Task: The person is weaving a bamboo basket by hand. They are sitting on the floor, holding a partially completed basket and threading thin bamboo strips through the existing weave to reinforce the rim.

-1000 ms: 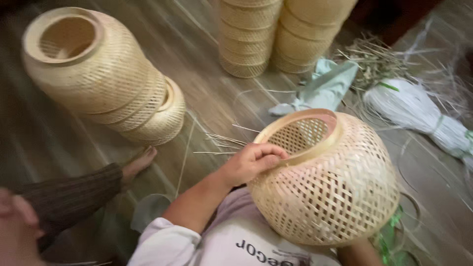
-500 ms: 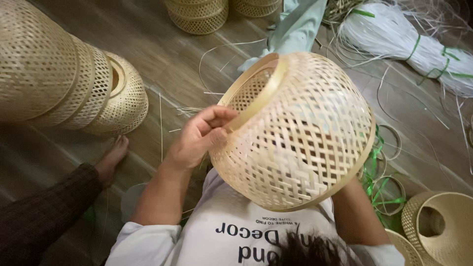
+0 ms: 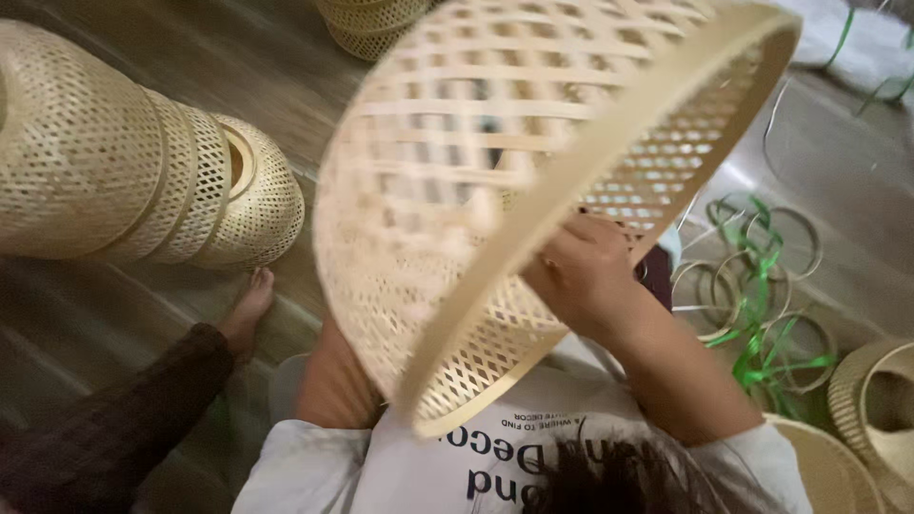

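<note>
Head view, the only one on offer: a big woven bamboo lampshade (image 3: pixel 495 190) fills the middle of the picture, tipped up with its wide rim band running from two o'clock down to seven o'clock. The right hand (image 3: pixel 581 276) sits at the centre, just right of that rim, fingers curled onto the band from the open side: closed on it, not spread. The left hand is hidden behind the weave; only the left forearm (image 3: pixel 333 376) shows at seven o'clock, so whether that hand is clasped or flat I cannot tell.

My read: turning a shade this light goes best with the grip kept on the stiff rim band, not on the open lattice, and the far side steadied.

At nine o'clock, stacked woven shades (image 3: pixel 143 171) lie on the wooden floor (image 3: pixel 114 314). At four o'clock, bamboo rings (image 3: pixel 762 276) tangle with green strapping (image 3: pixel 762 347).
</note>
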